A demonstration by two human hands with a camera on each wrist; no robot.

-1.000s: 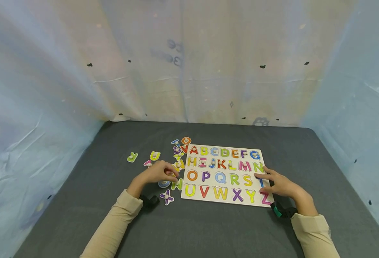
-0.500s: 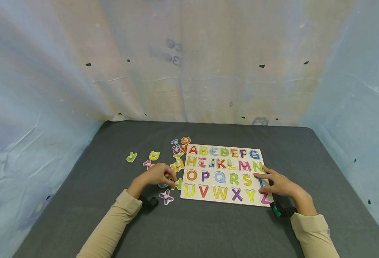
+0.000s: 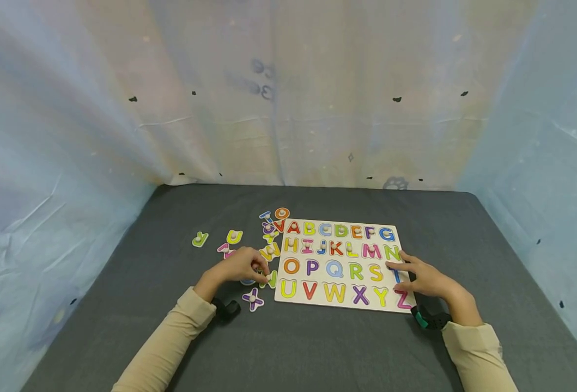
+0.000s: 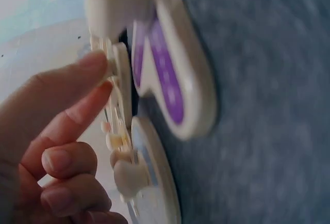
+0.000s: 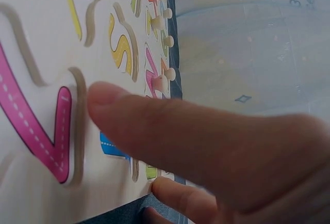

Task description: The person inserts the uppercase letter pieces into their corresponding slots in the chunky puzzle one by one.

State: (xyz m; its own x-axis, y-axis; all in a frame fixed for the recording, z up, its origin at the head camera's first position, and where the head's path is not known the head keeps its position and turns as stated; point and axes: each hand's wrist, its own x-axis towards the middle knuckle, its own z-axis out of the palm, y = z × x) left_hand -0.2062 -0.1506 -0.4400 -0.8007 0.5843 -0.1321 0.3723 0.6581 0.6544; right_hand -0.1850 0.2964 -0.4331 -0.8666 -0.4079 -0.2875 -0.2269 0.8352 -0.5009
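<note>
In the head view, my left hand (image 3: pixel 236 267) pinches the knob of a green N letter piece (image 3: pixel 273 279) between thumb and index finger. That piece lies at the left edge of the wooden alphabet puzzle board (image 3: pixel 321 280), partly hidden by the fingers. The left wrist view shows the other fingers curled, with a purple X piece (image 4: pixel 172 84) and a blue piece (image 4: pixel 160 182) close by. My right hand (image 3: pixel 427 280) rests on the board's right edge, fingers extended near the printed N, T and Z. In the right wrist view, its thumb lies beside the pink Z recess (image 5: pixel 64 131).
Knobbed pieces fill the board's top two rows up to the M. Loose pieces lie to the left: a yellow W (image 3: pixel 270 251), an orange O (image 3: pixel 282 213), a yellow-green U (image 3: pixel 234 236) and several others. A draped cloth wall (image 3: pixel 317 136) rises behind the grey table (image 3: pixel 317 348).
My left fingers have come down onto the green N's knob, and the piece has shifted very slightly left. My right hand has stayed in place on the board.
</note>
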